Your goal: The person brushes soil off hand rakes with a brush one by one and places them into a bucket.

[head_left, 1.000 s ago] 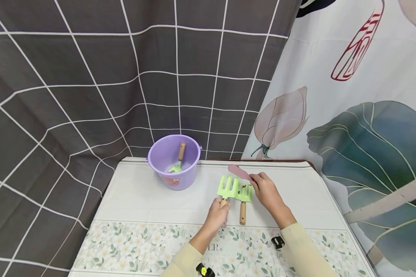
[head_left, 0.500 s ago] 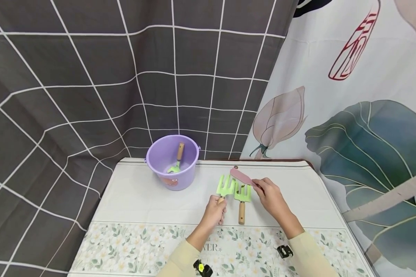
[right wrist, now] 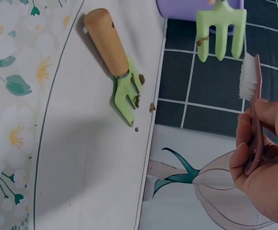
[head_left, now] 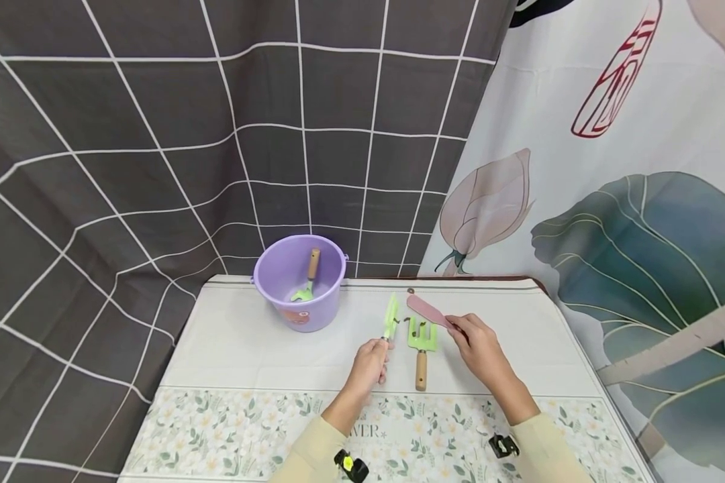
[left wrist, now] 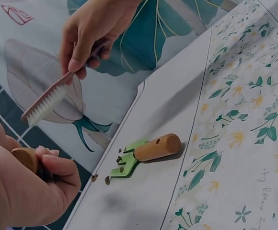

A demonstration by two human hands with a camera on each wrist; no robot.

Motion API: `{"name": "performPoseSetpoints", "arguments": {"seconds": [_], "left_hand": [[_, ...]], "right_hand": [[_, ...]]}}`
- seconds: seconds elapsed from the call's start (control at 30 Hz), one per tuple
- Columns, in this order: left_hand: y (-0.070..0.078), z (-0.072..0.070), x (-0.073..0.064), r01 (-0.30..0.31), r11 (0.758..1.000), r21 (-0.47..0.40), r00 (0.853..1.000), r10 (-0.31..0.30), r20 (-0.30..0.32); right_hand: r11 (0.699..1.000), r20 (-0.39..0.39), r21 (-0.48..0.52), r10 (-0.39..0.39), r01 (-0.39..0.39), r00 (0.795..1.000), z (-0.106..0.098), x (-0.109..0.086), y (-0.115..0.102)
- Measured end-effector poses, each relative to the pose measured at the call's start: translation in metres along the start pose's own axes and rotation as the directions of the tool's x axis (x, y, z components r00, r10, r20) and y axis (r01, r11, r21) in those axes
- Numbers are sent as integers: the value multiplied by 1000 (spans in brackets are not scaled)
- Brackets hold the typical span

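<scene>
My left hand (head_left: 368,365) grips the wooden handle of a green garden fork (right wrist: 220,33), its tines pointing away and turned nearly edge-on in the head view. A brown crumb clings to one tine. In my right hand (head_left: 482,345) is a pink brush (left wrist: 50,98) with white bristles, held by its handle close to the tines but apart from them. Between the hands, a second green garden fork (head_left: 421,339) with a wooden handle lies on the table, brown crumbs on and around its tines.
A purple bucket (head_left: 332,312) stands at the back left of the white table (head_left: 248,349). Inside it leans another green tool (head_left: 313,268) with a wooden handle. Small brown bits (left wrist: 95,178) lie on the table by the fork. Curtains hang behind.
The left hand has turned its fork from flat-facing to nearly edge-on and shifted slightly left. The right hand has moved the brush a little to the right, away from that fork.
</scene>
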State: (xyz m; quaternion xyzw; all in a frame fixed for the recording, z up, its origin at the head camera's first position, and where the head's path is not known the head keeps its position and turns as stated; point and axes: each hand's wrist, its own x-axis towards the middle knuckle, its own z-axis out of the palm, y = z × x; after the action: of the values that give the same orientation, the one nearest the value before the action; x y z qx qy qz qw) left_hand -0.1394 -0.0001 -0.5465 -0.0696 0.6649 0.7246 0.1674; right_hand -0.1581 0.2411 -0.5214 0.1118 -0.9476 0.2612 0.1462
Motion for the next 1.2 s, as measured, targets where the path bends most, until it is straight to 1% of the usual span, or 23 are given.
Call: {"name": "performPoseSetpoints", "arguments": {"seconds": [0.07, 0.2, 0.4, 0.57, 0.67, 0.8, 0.93, 1.07, 1.2], "left_hand": [[0, -2, 1, 4, 999, -41, 1000, -4, 15], [1, -2, 0, 5, 996, -87, 1000, -3, 20], [-1, 0, -1, 13, 993, -113, 1000, -11, 15], [-4, 1, -1, 18, 993, -113, 1000, -17, 10], [-6, 2, -1, 4, 994, -110, 1000, -3, 12], [-8, 3, -2, -28, 996, -80, 999, 31, 37], [-9, 4, -4, -44, 998, -50, 997, 47, 67], [-11, 6, -5, -26, 999, -48, 996, 30, 82], [-12, 8, -5, -15, 998, -54, 997, 19, 81]], "right_hand": [[1000, 2, -3, 3, -3, 1000, -1, -1, -1], [1000, -4, 3, -13, 13, 1000, -1, -4, -2], [999, 3, 8, -46, 46, 999, 2, -9, -5], [997, 40, 30, -70, 69, 997, 7, -13, -10], [995, 66, 39, -90, 88, 994, 11, -16, -14], [992, 75, 31, -128, 126, 989, 15, -17, -17], [988, 63, 9, -157, 156, 986, 18, -16, -19], [983, 58, -11, -180, 181, 982, 19, -15, -22], [979, 70, -36, -196, 199, 978, 19, -14, -26]]}}
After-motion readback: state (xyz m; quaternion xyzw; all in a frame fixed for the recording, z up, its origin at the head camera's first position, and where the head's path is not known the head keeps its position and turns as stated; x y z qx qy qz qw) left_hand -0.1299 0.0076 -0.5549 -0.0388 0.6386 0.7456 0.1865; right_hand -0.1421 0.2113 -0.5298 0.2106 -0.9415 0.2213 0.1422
